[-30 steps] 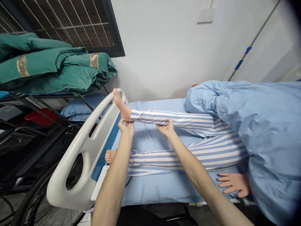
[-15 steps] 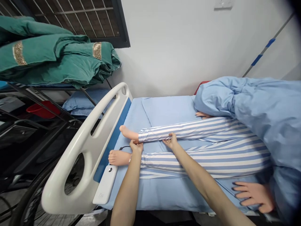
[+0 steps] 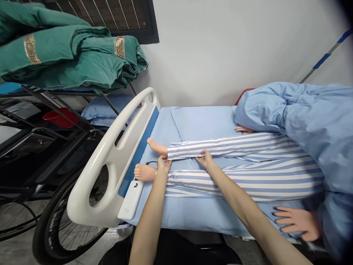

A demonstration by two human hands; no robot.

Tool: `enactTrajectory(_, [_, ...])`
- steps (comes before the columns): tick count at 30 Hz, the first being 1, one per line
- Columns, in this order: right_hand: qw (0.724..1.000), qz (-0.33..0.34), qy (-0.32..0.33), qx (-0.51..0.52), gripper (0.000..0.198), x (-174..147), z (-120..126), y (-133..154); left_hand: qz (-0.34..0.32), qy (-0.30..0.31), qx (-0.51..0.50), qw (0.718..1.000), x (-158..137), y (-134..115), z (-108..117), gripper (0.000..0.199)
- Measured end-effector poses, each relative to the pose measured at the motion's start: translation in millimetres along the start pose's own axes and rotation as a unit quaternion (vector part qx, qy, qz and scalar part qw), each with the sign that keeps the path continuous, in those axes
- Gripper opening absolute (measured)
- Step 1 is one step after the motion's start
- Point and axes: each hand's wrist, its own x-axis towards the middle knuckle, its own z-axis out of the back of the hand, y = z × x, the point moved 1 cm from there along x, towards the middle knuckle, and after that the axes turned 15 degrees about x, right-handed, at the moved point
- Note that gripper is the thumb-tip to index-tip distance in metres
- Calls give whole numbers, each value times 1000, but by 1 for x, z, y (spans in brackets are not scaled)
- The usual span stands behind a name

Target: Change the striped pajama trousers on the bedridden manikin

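A care manikin in blue-and-white striped trousers lies on a bed with a light blue sheet. My left hand is closed around the ankle of its far leg, just behind the far foot; some of the fingers are hidden beneath. Farther up the same leg, my right hand grips the calf through the striped cloth from below, thumb on the near side. The near leg rests on the sheet under my forearms, its bare foot close to the footboard.
The white footboard borders the bed on the left. A white box-shaped device with a cable lies beside it. A bunched blue quilt covers the manikin's upper body. Left stand a wheelchair wheel and a rack with green bedding.
The view has tilted down and turned slightly left, so the bed appears higher and farther right. Both hands keep their places on the far leg, which shows no clear movement.
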Motion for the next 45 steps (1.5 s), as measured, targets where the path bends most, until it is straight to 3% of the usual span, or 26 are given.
enactTrajectory(2, [1000,4,4,-13,19,-7,-1,1,-43,-96,10,994,-11,-11,6,26])
enactTrajectory(3, [1000,10,4,-21,19,-11,-1,3,-48,-100,18,994,-17,-15,5,23])
enactTrajectory(7, [996,77,2,-43,15,-35,10,2,15,86,29,996,-52,-12,9,11])
enactTrajectory(9, [992,116,17,-45,16,-49,20,-7,21,123,31,992,-74,2,31,20])
enactTrajectory(12, [960,189,126,-166,25,-72,32,-35,43,131,49,989,-108,36,81,28])
enactTrajectory(14, [885,242,221,-330,33,-86,30,-60,74,103,48,991,-125,60,108,28])
enactTrajectory(17, [705,316,312,-554,45,-102,15,-95,81,69,16,994,-137,88,122,30])
enactTrajectory(20, [528,334,325,-710,59,-109,-2,-118,60,68,-12,996,-140,104,113,32])
enactTrajectory(22, [459,314,294,-777,67,-109,-7,-127,58,78,-23,995,-142,110,105,34])
enactTrajectory(25, [404,312,247,-823,74,-107,-6,-134,65,83,-38,994,-145,118,101,37])
enactTrajectory(28, [366,315,234,-844,54,-105,-4,-138,66,73,-59,993,-146,122,103,43])
enactTrajectory(31, [348,307,237,-853,41,-105,-6,-137,63,57,-70,994,-148,122,108,46])
enactTrajectory(38, [349,297,230,-859,42,-105,-10,-134,122,37,-32,991,-157,114,121,43])
enactTrajectory(45, [363,285,234,-856,47,-107,-10,-132,142,75,-151,975,-120,100,79,44])
